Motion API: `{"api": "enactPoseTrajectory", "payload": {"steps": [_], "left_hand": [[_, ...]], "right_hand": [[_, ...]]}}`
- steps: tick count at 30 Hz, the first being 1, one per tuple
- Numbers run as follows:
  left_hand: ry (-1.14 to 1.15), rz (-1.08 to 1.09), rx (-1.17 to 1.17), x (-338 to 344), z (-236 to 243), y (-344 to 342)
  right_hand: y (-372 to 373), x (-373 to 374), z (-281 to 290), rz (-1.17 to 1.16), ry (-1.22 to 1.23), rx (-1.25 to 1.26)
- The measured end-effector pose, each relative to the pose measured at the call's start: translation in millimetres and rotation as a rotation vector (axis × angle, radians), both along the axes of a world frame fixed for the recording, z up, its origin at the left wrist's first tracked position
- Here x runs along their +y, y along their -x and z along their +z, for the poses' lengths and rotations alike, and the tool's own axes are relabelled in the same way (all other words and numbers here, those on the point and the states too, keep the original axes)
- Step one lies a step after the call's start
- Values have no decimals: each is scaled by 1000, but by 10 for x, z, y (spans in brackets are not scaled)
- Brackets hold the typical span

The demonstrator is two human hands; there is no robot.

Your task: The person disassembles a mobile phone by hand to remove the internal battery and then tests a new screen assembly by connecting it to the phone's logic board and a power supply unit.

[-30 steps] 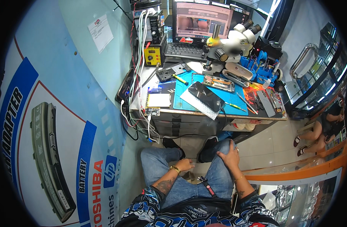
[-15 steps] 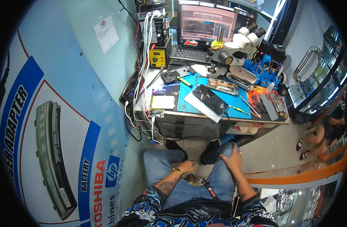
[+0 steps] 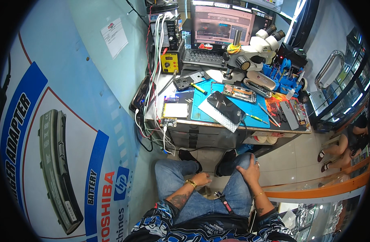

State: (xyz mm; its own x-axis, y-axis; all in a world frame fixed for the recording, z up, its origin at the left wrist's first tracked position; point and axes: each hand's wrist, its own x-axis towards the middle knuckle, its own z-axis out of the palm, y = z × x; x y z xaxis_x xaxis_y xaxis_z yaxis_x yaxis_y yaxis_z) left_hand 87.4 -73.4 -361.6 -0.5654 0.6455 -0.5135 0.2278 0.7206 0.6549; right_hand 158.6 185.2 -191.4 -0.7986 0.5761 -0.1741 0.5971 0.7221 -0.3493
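Observation:
My left hand (image 3: 201, 178), with a gold-coloured bracelet at the wrist, hangs over my left thigh with its fingers curled in. No object shows in it. My right hand (image 3: 249, 171) lies on my right knee, fingers spread and holding nothing. Beyond my knees stands a desk. On its blue work mat (image 3: 199, 115) a black phone (image 3: 225, 107) rests over a piece of bubble wrap (image 3: 218, 117). Behind that is an opened phone (image 3: 239, 93) with its inside showing. A yellow-green screwdriver (image 3: 256, 118) lies right of the black phone. Both hands are away from these things.
Left on the desk are a yellow hot-air station (image 3: 169, 62), white cables and a small circuit board (image 3: 168, 122). A microscope (image 3: 257, 50) stands before a monitor (image 3: 221, 26). A blue tool holder (image 3: 285, 78) sits at the right. Another person (image 3: 348, 141) sits far right.
The whole view has shifted very slightly. Both hands stay where they were, and nothing on the desk has been moved.

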Motion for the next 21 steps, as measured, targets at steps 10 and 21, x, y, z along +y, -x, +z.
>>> {"api": "enactPoseTrajectory", "payload": {"steps": [10,21], "left_hand": [[9,-9,-7,2,14,-23],[7,16,-27,-31,82,-34]], "right_hand": [[-7,-32,-107,1,-9,26],[40,-102,-44,19,-10,-21]]}}
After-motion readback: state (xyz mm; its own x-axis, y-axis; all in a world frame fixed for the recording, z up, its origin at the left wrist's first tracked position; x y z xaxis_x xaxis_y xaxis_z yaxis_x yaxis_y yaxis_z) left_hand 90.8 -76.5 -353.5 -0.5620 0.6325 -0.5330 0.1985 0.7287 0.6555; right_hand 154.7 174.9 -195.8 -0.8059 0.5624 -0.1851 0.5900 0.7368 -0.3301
